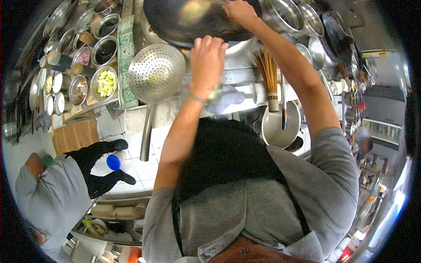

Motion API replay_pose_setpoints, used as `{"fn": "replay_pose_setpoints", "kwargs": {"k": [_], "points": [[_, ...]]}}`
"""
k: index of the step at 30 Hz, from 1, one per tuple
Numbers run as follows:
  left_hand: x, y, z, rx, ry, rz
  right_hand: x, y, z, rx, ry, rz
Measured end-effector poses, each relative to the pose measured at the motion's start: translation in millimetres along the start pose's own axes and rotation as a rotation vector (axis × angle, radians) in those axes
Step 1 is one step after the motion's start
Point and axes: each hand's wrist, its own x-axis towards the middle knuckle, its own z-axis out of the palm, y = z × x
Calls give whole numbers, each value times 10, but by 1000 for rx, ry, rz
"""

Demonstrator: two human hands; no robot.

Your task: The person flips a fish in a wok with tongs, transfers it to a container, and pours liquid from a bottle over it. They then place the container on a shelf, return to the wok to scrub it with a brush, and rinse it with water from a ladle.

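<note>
Up at the top of our view, we're working over a big dark wok, partly cut off by the frame, with some blurry pale yellow food sitting inside. Our right hand is hanging over the wok's right side, fingers curled around what's looking like a thin metal tool. Its far end is getting lost, so we're not calling it a ladle or a spatula. Our left hand is resting at the near rim, fingers bunched together, barely spread. Honestly can't tell whether it's gripping the edge or just pressing on it.

Layout-wise, here's what we're noticing: the food is lying ahead of the left fingertips and off to the left of the right hand. The bit of tool that's showing is running leftward from the right fist, food side, so the right hand is the one in line with it, while the left is sitting at the wok's close edge.

Left of our left hand, a strainer is lying with its handle pointing back toward us. Over right, we're seeing a brush and a pale pot.
</note>
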Motion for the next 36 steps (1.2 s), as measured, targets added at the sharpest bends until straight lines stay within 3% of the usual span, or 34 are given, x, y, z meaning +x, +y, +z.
{"fn": "replay_pose_setpoints", "kwargs": {"k": [1, 8, 11, 18, 21, 36], "points": [[7, -7, 7, -15, 23, 10, 26, -53, -43, 76, 40, 90], [-35, -13, -27, -59, -13, -18, 0, -135, 410, 53, -42, -5], [-46, -9, -38, -68, -3, 1, 31, -79, 387, 105, -106, -23], [-69, -29, -101, -80, -51, 14, 133, -38, 202, 52, -34, -156], [-55, -40, -86, -96, -28, 6, 125, -225, 223, 126, -77, 19], [-67, -22, -39, -66, 24, 36, 119, -236, 353, 168, -99, -89]]}}
